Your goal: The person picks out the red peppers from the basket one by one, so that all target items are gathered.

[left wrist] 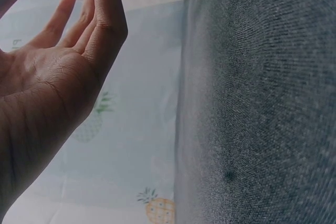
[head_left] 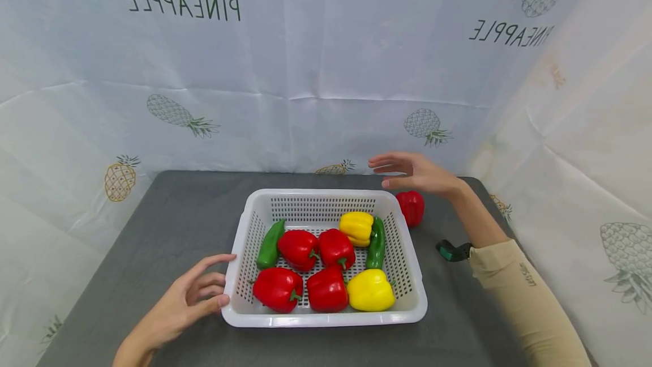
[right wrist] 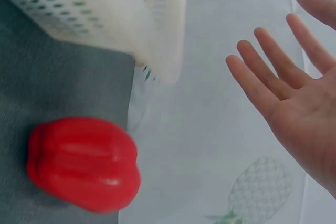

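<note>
Textured tbl (head_left: 193, 214): L grip (head_left: 189, 296) loose at perf'd plastic bskt (head_left: 326, 320), R grip (head_left: 414, 173) released nr lobed red pepper (right wrist: 84, 163).

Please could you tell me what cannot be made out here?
Head view: floor of the basket beneath the red peppers, hidden by them.
Head view: print on the sleeve, too small to read.
Left wrist view: ends of some fingers of the left hand, cut off by the top edge.
Right wrist view: most of the basket's contents, hidden by its wall or the edge.

The basket (head_left: 326, 320) looks like smooth plastic, the peppers (head_left: 327, 290) glossy, the table covering (left wrist: 262, 103) matt, ribbed cloth.
</note>
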A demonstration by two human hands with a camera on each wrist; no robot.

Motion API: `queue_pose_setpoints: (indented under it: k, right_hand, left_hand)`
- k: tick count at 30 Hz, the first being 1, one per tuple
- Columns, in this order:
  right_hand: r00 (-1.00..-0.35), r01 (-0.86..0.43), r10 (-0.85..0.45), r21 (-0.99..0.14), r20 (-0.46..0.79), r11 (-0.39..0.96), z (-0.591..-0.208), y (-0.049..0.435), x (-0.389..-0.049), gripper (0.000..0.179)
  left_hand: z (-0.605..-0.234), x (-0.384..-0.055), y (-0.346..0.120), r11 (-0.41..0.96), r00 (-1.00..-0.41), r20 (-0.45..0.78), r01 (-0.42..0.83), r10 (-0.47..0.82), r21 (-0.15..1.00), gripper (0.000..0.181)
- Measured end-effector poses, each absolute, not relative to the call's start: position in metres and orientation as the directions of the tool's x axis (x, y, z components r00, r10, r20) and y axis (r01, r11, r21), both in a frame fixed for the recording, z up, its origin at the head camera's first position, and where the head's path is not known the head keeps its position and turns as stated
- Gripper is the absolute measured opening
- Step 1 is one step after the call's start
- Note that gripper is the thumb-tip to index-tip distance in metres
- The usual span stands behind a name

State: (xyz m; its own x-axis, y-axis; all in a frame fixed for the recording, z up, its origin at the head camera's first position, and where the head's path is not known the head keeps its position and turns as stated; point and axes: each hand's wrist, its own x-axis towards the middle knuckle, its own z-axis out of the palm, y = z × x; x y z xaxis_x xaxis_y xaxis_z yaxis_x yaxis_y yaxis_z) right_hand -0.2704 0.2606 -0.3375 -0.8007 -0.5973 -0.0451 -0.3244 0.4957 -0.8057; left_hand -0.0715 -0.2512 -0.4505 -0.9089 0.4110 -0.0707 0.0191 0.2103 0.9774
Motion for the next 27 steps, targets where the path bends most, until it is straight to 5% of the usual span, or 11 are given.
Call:
queue_pose_setpoints:
  k: [27]
  right_hand:
    - [-0.58, -0.405, -0.814, -0.857, -0.03, 0.32, -0.332, 0.169, -0.261, 0.062]
  left_hand:
    - [-0.454, -0.075, -0.252, 0.194, -0.9, -0.091, -0.007, 0.427, 0.981, 0.067]
